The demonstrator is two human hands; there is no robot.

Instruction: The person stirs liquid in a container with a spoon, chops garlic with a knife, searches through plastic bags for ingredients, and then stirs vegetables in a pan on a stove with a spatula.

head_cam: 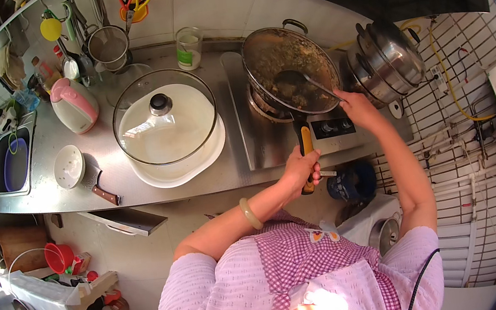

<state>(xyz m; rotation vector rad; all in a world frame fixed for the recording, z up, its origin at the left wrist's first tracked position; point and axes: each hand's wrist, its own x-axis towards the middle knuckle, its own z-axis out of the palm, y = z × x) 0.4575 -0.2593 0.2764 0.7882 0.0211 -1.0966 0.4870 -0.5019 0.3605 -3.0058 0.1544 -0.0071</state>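
Observation:
My left hand is closed around the yellow and black handle of a wok, which sits tilted over the stove burner. In my right hand is the metal handle of a ladle, its dark bowl down in the wok among brownish food. Bits of food cling to the wok's inner wall. Left of the stove, a large glass lid with a black knob rests over a white dish.
Stacked steel pots stand right of the wok. A glass is near the wall. Leftward on the counter are a pink and white kettle, a white bowl, a cleaver and a sink. An open drawer juts out below.

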